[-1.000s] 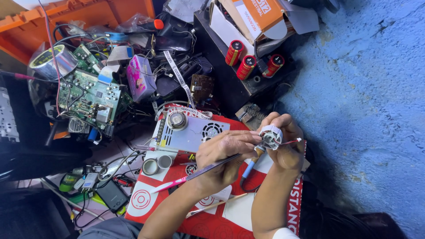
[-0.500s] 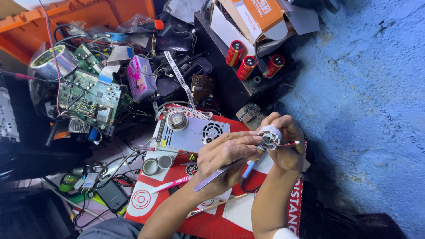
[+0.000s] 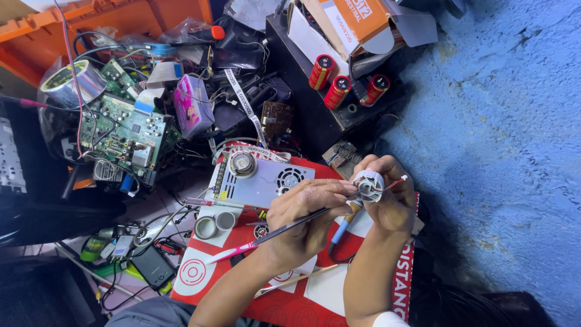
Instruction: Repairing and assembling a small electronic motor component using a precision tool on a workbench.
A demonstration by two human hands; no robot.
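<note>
**First speaker:** Clutter is seen from above, spread across a worktop beside a blue wall. What is shown, largest first?

**Second speaker:** An orange crate is seen at the top left corner. Below it, a green circuit board is laid among tangled wires, with a roll of shiny tape just beside it. A red and white printed sheet is spread under the forearms. A silver metal power supply box with a round vent is set on the sheet's upper edge. Three red cylindrical capacitors are stood on a black box, near an open orange and white carton.

**First speaker:** And the hands?

**Second speaker:** A small round white part, like a little fan or motor, is gripped in the right hand, the fingers closed around it; thin red wires are seen trailing from it. It is held above the sheet, to the right of the power supply box. The left hand is closed on a thin dark tool with a pink handle, and its fingertips are brought up against the white part. Whether the tool's tip is touching the part cannot be told.

**First speaker:** Anything smaller nearby?

**Second speaker:** A blue-handled tool is partly hidden between the hands. Two small metal rings are laid at the sheet's left edge.
</note>
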